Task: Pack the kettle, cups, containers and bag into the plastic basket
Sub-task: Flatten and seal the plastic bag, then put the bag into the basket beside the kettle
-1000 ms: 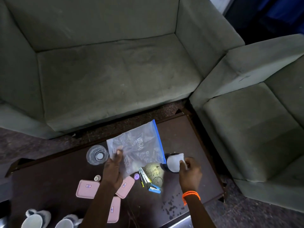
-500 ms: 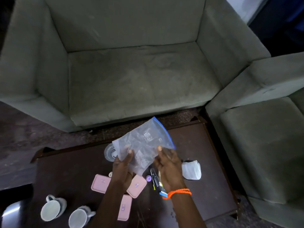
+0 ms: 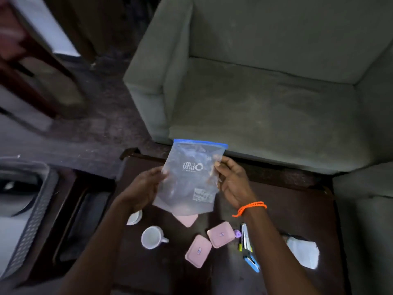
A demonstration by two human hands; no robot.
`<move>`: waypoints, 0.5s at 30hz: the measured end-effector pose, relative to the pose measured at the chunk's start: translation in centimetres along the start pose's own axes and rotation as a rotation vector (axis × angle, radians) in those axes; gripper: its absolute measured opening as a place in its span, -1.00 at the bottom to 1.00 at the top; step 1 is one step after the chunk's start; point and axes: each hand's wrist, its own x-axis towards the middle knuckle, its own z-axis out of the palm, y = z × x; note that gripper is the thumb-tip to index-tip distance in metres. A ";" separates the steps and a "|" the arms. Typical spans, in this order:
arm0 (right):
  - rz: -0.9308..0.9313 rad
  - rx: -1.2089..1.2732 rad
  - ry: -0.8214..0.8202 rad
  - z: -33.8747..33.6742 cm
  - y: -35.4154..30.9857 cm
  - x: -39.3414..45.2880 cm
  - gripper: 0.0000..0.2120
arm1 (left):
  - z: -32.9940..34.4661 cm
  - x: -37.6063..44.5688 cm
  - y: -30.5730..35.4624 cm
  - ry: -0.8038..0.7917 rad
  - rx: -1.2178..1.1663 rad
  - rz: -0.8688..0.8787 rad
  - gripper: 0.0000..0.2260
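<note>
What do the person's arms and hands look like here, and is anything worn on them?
Both forearms are bare, with no sleeves or gloves in view. The left hand shows no rings, watch or band. The right hand is also without rings, but its wrist carries an orange braided cord bracelet, wrapped in a couple of strands with a loose end.

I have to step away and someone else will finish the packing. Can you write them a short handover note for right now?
Left hand and right hand: each grips a side edge of the clear bag, held upright above the table, blue zip strip on top.
On the table: one white cup, another cup half hidden under the left arm, three pink containers, the last partly behind the bag.
Basket: on the left beside the table; something pale lies inside, too blurred to name.
Done: bag picked up.
Left: put the bag, cups and containers into the basket; check for the kettle.
</note>
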 end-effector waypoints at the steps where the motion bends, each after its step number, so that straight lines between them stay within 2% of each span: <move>1: 0.005 -0.007 -0.029 1.5 0.6 0.1 -0.84 | -1.0 -0.6 0.5 0.016 0.084 0.023 -0.71; 4: 0.040 -0.044 -0.158 5.7 3.1 -0.1 -0.63 | -4.4 -3.0 1.5 0.103 0.084 0.090 -0.65; 6: 0.028 -0.152 -0.245 8.4 4.8 -0.4 -0.60 | -7.0 -5.4 1.9 0.181 0.001 0.141 -0.58; 9: -0.035 -0.337 -0.366 12.6 6.7 -0.3 -0.58 | -11.3 -8.9 1.2 0.284 -0.054 0.233 -0.64; 11: -0.080 -0.448 -0.443 15.6 7.5 -0.4 -0.43 | -13.7 -11.4 0.8 0.341 -0.066 0.298 -0.73; 14: -0.154 -0.619 -0.577 20.0 9.0 -0.8 -0.11 | -16.9 -15.2 0.4 0.453 0.027 0.387 -0.81; 15: -0.180 -0.686 -0.633 21.2 9.5 -0.9 -0.08 | -17.9 -16.3 0.1 0.486 0.065 0.398 -0.84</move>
